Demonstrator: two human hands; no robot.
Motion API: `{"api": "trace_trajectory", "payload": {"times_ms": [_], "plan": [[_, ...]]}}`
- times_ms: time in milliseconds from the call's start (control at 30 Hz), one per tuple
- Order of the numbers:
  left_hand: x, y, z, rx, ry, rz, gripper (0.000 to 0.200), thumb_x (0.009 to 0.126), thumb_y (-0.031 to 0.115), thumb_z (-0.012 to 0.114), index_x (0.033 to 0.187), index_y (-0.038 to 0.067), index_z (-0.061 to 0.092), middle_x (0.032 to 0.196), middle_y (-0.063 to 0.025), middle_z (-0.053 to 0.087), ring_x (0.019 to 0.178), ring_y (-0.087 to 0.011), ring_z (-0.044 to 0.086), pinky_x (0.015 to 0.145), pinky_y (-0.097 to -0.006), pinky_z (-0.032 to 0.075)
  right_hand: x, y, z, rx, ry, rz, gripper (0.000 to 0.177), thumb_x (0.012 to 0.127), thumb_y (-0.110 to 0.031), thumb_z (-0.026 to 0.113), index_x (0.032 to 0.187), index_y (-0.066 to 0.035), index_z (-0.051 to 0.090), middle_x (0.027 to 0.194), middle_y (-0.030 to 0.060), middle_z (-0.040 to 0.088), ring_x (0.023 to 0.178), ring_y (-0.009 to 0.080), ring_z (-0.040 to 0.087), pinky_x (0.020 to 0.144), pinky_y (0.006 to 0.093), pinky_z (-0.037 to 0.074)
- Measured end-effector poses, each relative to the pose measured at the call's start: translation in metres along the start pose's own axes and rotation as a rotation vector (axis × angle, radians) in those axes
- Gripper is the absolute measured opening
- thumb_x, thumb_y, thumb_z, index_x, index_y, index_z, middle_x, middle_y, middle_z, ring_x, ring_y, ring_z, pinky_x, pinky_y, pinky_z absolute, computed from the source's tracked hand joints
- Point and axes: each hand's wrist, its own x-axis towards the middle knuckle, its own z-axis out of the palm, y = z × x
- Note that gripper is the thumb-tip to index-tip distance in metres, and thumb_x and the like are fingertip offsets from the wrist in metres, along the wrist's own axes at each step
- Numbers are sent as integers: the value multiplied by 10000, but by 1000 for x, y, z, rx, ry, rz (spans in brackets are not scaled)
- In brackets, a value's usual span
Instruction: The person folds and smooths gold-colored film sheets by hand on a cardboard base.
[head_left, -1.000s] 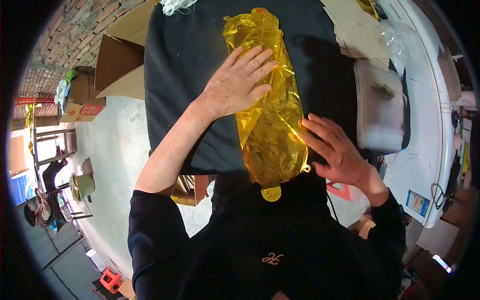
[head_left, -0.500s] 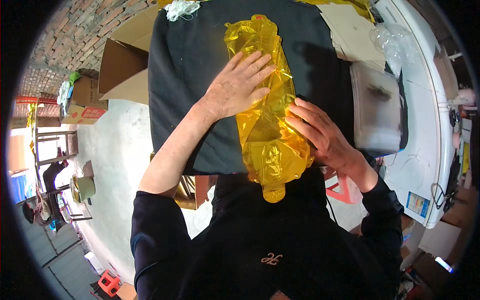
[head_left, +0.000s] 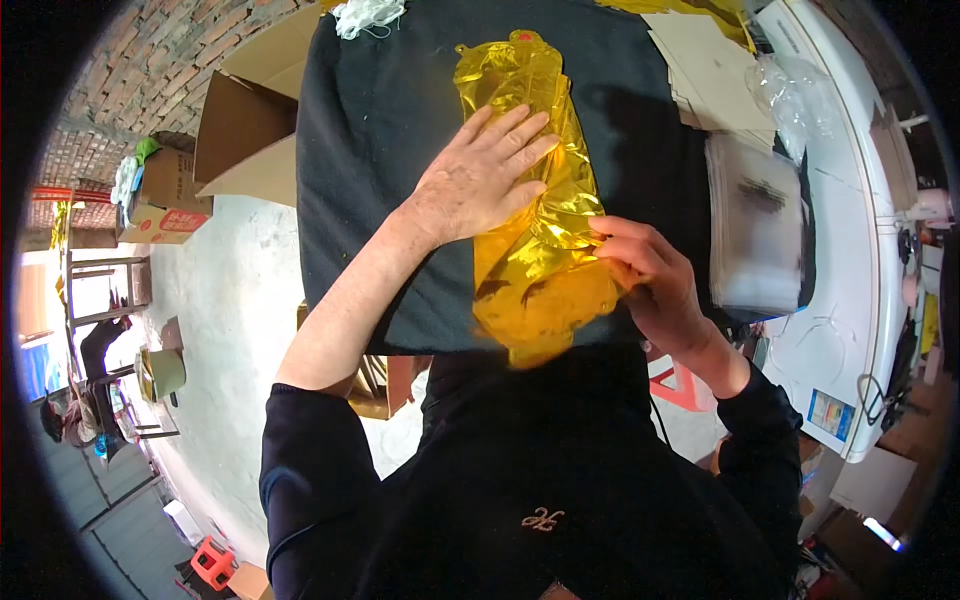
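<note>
A flat, uninflated gold foil balloon (head_left: 540, 290) lies lengthwise on the black cloth (head_left: 385, 120) covering the table, small tabs along its rim. My left hand (head_left: 478, 182) rests flat across its upper middle, fingers spread and pressing the foil. At the right edge, lower down, my right hand (head_left: 655, 285) has its fingers curled with a fold of the foil pinched between thumb and fingers. The balloon's near end is blurred and overhangs the table's front edge by my body. Creases run from under my left palm towards the right hand.
Right of the balloon sits a stack of clear plastic bags (head_left: 755, 220), with cardboard sheets (head_left: 710, 70) behind it. White strings (head_left: 365, 15) lie at the far left corner. An open cardboard box (head_left: 245, 135) stands left of the table; a white surface (head_left: 840, 300) is at the right.
My right hand has gone from lying loosely on the balloon's edge to gripping it. The near end has drawn up and slightly left, and the foil is more creased. My left hand stays nearly still.
</note>
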Motion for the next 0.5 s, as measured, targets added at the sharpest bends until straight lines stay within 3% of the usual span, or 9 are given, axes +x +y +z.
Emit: {"api": "trace_trajectory", "payload": {"times_ms": [67, 100, 200, 233, 367, 467, 500], "plan": [[0, 0, -1, -1, -5, 2, 628, 1128, 489, 435, 1647, 136, 426, 1729, -118, 372, 1623, -300, 291, 1344, -516, 166, 8, -6, 0, 138, 14, 57, 222, 1018, -69, 680, 1222, -52, 594, 1336, 187, 687, 1125, 414, 705, 967, 416, 588], [0, 0, -2, -5, -5, 1, 627, 1127, 487, 437, 1645, 133, 429, 1728, -120, 373, 1624, -301, 290, 1344, -516, 163, 9, -3, -3, 216, -47, 67, 299, 1008, -92, 709, 1265, -56, 560, 1444, 203, 635, 1212, 397, 690, 1039, 413, 547], [0, 1, -3, -16, -7, -3, 627, 1124, 481, 444, 1640, 126, 437, 1726, -125, 376, 1626, -302, 285, 1345, -514, 156, 14, -9, -1, 327, -110, 191, 407, 983, -135, 755, 1308, -55, 522, 1532, 211, 567, 1307, 344, 649, 1096, 417, 504], [1, 1, -3, -20, -9, -4, 627, 1123, 480, 445, 1638, 124, 439, 1726, -125, 376, 1626, -302, 284, 1345, -514, 154, 13, -4, -3, 325, -146, 143, 552, 957, -174, 790, 1407, -47, 496, 1586, 198, 519, 1432, 307, 565, 1164, 424, 457], [0, 0, -1, -32, 0, 3, 626, 1125, 480, 438, 1637, 120, 440, 1728, -127, 373, 1630, -297, 277, 1345, -514, 150, 10, 9, 0, 366, -67, 151, 690, 946, -8, 748, 1567, -69, 454, 1582, 170, 533, 1466, 308, 553, 1193, 413, 464], [0, 0, -4, -40, -14, 3, 624, 1126, 479, 432, 1637, 121, 440, 1731, -124, 370, 1630, -295, 277, 1344, -515, 152, 13, 13, -8, 318, -91, 205, 647, 941, 61, 714, 1537, -78, 503, 1532, 155, 587, 1413, 315, 606, 1179, 416, 485], [0, 0, -4, -42, -11, 2, 622, 1126, 477, 433, 1638, 123, 439, 1731, -123, 370, 1630, -295, 278, 1344, -515, 152, 16, 18, -7, 163, -108, 167, 578, 892, 75, 731, 1434, -84, 611, 1445, 116, 655, 1350, 327, 649, 1147, 418, 514]]}}
